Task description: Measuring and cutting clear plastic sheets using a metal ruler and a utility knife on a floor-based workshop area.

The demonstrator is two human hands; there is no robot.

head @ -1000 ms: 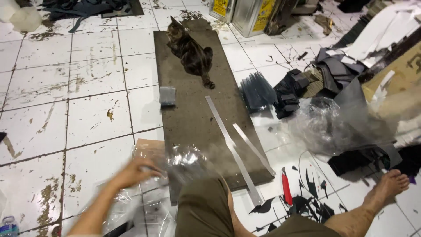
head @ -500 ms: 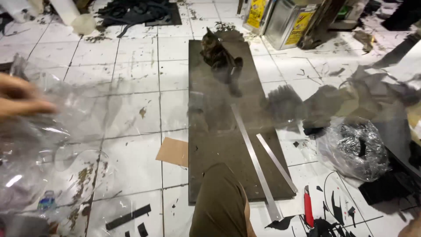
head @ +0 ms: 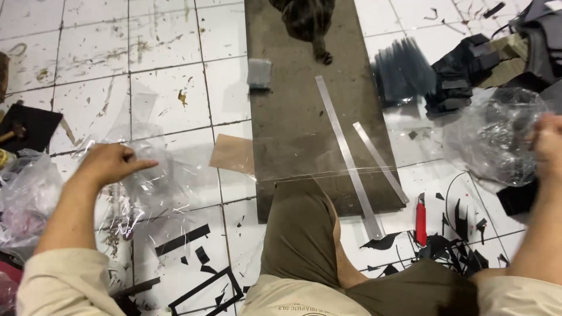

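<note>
A large clear plastic sheet [head: 175, 187] lies stretched low over the tiled floor and the near end of a long dark board [head: 293, 117]. My left hand [head: 111, 164] pinches the sheet's left part, fingers closed on it. At the frame's right edge my right hand [head: 547, 143] is fisted against crumpled clear plastic [head: 497, 140], which seems to be the sheet's other end. My bent knee [head: 301, 228] rests at the board's near end.
A cat [head: 304, 17] sits at the board's far end. Two metal rulers [head: 348, 155] and a grey block [head: 259, 73] lie on the board, a brown card piece [head: 234, 153] beside it. A red utility knife [head: 420, 219], black scraps [head: 468, 82] and plastic bags [head: 26, 193] surround me.
My left hand came in from the far left and lowered the sheet toward the floor. My right hand has come into view at the right. The view tilted down.
</note>
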